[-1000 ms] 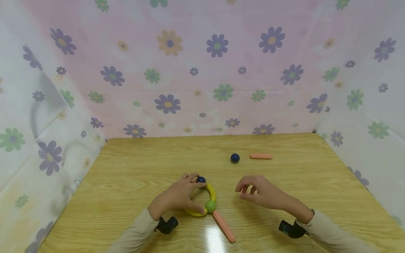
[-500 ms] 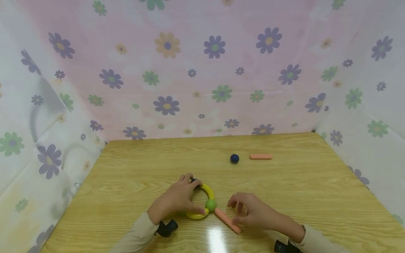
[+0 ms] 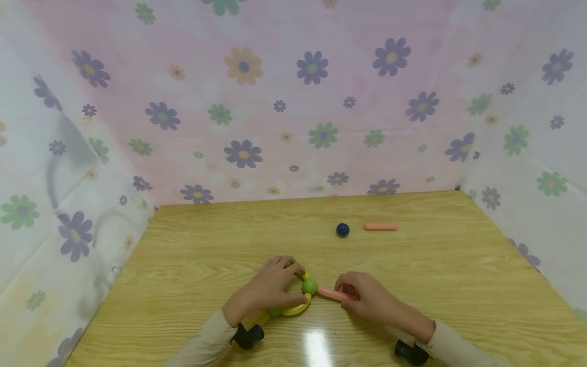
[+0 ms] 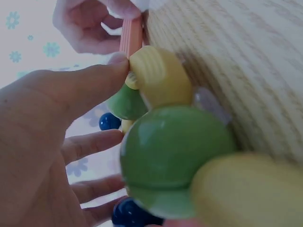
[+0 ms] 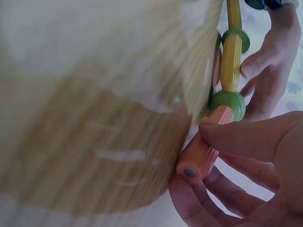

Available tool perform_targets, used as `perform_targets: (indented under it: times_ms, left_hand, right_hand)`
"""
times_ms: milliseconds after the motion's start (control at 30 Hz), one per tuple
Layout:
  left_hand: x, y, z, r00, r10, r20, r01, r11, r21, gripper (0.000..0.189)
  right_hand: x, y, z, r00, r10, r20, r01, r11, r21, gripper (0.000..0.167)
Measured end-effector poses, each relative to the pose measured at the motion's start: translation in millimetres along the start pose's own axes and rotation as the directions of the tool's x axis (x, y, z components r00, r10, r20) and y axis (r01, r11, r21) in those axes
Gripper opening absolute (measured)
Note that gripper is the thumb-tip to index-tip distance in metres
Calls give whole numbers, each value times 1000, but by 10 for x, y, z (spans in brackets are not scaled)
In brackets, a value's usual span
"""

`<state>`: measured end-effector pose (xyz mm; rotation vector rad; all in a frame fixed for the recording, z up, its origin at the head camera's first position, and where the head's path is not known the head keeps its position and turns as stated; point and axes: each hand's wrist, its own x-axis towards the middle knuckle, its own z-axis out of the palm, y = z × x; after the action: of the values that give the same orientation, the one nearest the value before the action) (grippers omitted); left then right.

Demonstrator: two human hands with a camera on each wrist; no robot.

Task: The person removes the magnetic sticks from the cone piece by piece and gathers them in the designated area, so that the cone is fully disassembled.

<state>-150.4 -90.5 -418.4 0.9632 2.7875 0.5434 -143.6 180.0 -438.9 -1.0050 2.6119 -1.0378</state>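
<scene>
My L hand (image 3: 266,289), half-spread, held the yellow bars (image 3: 297,309) betw. thumb & fingers; green ball (image 3: 309,286) just by thumb tip. My R hand (image 3: 369,298) pinched the orange rod (image 3: 329,293): prob. light, stiff, bit slippery; mid-length ridges seemed best hold.

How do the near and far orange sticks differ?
The right hand holds the near orange stick; the far orange stick lies untouched on the table. The near orange stick has an end beside a green ball; the far orange stick lies apart from the dark blue ball. Both look straight and orange.
</scene>
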Motion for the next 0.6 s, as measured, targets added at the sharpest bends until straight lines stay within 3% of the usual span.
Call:
perform_targets:
  times_ms: [300,467,600]
  left_hand:
    - [117,96,38,998,-62,25,61,998,29,50]
    - [175,176,115,996,-76,-46,79,994,78,35]
    - [188,214,145,990,-106,-93,113,991,68,27]
  right_hand:
    - [94,93,-59,995,-42,-91,37,998,-58,17]
    - [136,104,-62,991,-39,-125,29,996,-80,16]
    - [145,105,-78,990,5,-144,-14,998,-65,16]
